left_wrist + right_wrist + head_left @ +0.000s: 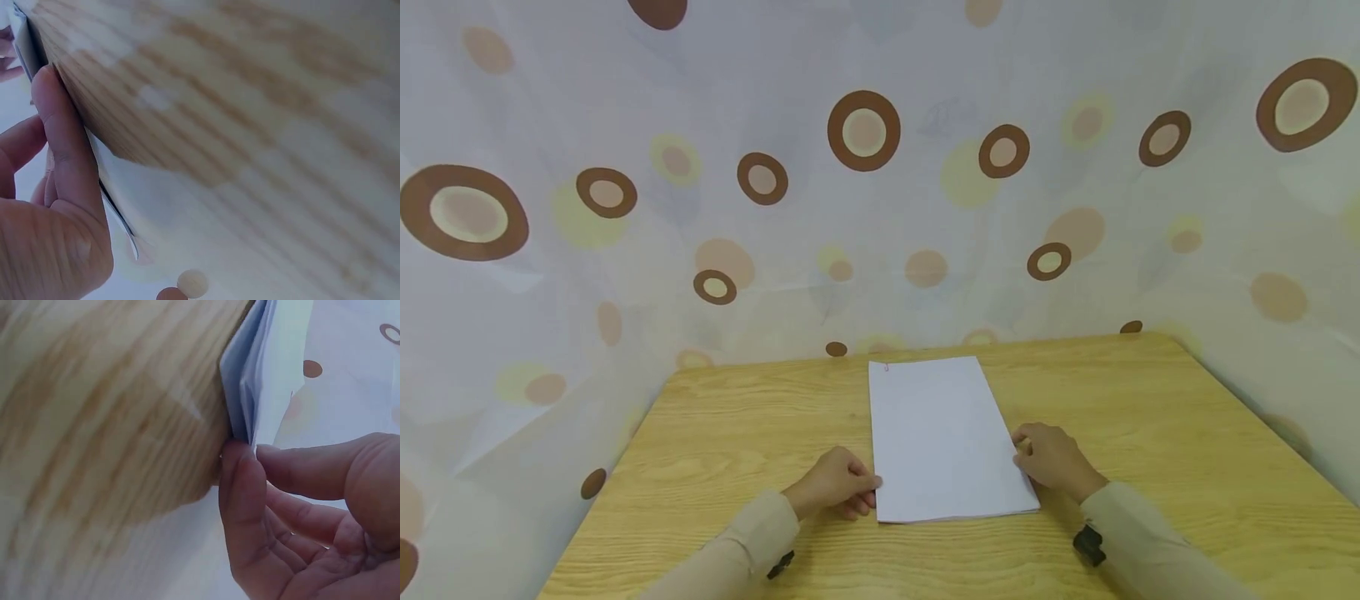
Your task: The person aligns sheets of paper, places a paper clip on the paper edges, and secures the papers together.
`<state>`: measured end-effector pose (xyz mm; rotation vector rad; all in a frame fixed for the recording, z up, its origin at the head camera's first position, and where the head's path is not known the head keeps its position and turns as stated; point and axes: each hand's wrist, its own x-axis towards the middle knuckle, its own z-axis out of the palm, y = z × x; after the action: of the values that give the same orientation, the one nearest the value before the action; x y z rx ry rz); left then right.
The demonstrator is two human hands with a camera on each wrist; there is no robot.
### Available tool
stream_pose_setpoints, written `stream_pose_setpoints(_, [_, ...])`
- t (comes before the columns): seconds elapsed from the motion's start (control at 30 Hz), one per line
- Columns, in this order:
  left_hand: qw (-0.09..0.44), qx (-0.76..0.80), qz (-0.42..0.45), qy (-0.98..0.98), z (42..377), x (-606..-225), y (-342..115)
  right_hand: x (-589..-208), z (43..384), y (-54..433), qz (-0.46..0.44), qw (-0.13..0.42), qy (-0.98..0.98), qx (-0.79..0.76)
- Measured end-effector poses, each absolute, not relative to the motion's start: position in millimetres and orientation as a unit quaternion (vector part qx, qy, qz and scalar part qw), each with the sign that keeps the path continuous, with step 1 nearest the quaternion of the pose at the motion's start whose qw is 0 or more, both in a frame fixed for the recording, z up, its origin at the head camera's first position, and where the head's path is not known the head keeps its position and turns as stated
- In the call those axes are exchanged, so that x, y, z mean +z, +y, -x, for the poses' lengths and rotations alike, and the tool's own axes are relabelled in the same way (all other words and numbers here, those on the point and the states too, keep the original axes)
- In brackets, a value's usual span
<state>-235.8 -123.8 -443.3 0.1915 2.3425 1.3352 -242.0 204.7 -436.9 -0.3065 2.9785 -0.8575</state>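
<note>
A white stack of paper sheets [943, 442] lies on the table, with a small red mark at its far left corner. My left hand [835, 482] pinches its left edge near the front corner, thumb on top and fingers at the side. On the opposite edge, my right hand [1054, 458] pinches the sheets between thumb and forefinger. From the right wrist view, the stack's layered edge [240, 394] shows slightly parted sheets between the fingertips. In the left wrist view, the left hand [65, 169] partly hides the stack's edge.
The wooden table [760, 425] extends on both sides of the paper. A pale curtain [880, 217] printed with brown and yellow circles hangs behind it and along both sides. Dark wrist devices sit at both sleeves.
</note>
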Motion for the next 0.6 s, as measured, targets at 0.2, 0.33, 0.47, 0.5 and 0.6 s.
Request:
stream_pose_setpoints(0.2, [0.223, 0.483, -0.074, 0.843, 235.7, -445.3, -122.5, -434.4, 240.8, 203.8, 0.104, 0.009, 0.959, -0.262])
stream_pose_setpoints(0.33, [0.22, 0.472, -0.09, 0.849, 234.1, -446.3, -122.3, -436.0, 241.7, 204.5, 0.104, 0.011, 0.959, -0.263])
stream_pose_setpoints(0.47, [0.217, 0.459, -0.103, 0.855, 234.1, -446.0, -122.2, -437.0, 242.4, 205.1, 0.106, 0.006, 0.96, -0.258])
stream_pose_setpoints(0.5, [0.217, 0.457, -0.104, 0.856, 234.4, -446.0, -122.1, -436.8, 242.2, 205.2, 0.107, 0.005, 0.961, -0.257])
stream_pose_setpoints(0.6, [0.219, 0.454, -0.104, 0.857, 235.2, -446.2, -121.9, -436.3, 242.1, 205.3, 0.109, 0.001, 0.961, -0.253])
